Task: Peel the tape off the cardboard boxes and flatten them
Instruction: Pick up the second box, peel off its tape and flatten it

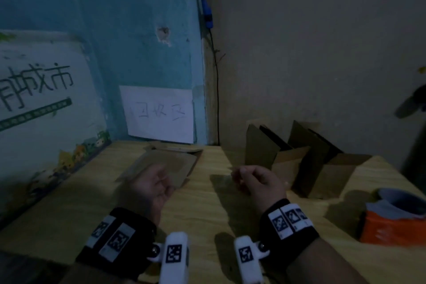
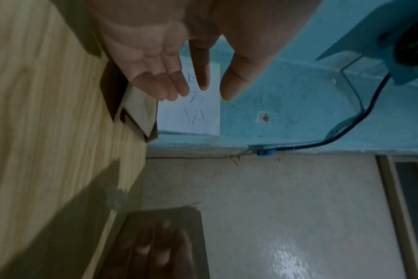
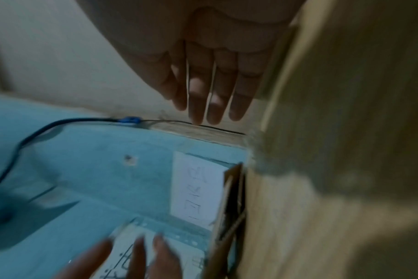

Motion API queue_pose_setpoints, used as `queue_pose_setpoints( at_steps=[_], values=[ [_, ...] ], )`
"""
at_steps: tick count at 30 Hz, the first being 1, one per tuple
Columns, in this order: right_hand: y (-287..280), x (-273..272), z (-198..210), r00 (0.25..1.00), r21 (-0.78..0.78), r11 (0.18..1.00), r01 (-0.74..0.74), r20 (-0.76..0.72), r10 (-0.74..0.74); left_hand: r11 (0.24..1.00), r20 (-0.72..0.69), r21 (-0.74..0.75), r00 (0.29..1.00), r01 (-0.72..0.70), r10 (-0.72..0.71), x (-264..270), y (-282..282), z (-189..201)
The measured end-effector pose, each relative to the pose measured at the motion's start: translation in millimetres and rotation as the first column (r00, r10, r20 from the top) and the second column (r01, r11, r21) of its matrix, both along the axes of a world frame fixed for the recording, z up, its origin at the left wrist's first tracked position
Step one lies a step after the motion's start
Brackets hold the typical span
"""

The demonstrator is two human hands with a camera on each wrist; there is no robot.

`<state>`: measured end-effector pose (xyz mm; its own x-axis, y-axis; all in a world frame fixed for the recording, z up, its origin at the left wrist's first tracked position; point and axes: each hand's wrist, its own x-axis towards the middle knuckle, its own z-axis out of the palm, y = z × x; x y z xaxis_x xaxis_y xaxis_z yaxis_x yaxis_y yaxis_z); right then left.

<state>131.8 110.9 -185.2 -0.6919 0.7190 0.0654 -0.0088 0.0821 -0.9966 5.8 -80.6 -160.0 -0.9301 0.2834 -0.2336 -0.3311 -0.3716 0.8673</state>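
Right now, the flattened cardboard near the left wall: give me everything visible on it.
The flattened cardboard is plain brown, lying flat on the wooden table at its far left, below the white paper sign. It looks like more than one layer, edges and flaps offset. No tape is discernible in the dim, blurred views. The left hand hovers over its near edge, fingers relaxed; contact cannot be told.

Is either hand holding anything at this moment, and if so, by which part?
Nothing is held. The left hand and right hand both hover empty above the table, fingers loose.
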Motion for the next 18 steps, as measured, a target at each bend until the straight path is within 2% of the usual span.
queue_pose_setpoints(
  at_steps=[5,9,11,14,18],
  values=[
    [-1,28,30,0.984,0.183,0.983,-0.008,-0.173,0.040,0.980,-0.012,-0.017,0.980,0.196,-0.196,32,44,16],
    [24,59,51,0.934,0.314,0.931,0.187,-0.351,-0.069,0.950,-0.038,0.045,0.951,0.308,-0.306,47,81,29],
    [40,68,56,0.917,0.350,0.899,0.262,-0.381,-0.119,0.934,-0.004,0.111,0.940,0.340,-0.342,45,97,31],
    [55,73,58,0.909,0.326,0.901,0.286,-0.390,-0.148,0.888,0.092,0.285,0.911,0.362,-0.401,38,115,30],
    [68,64,44,0.905,0.297,0.920,0.257,-0.409,-0.120,0.850,0.154,0.447,0.913,0.277,-0.378,22,126,14]
  ],
)
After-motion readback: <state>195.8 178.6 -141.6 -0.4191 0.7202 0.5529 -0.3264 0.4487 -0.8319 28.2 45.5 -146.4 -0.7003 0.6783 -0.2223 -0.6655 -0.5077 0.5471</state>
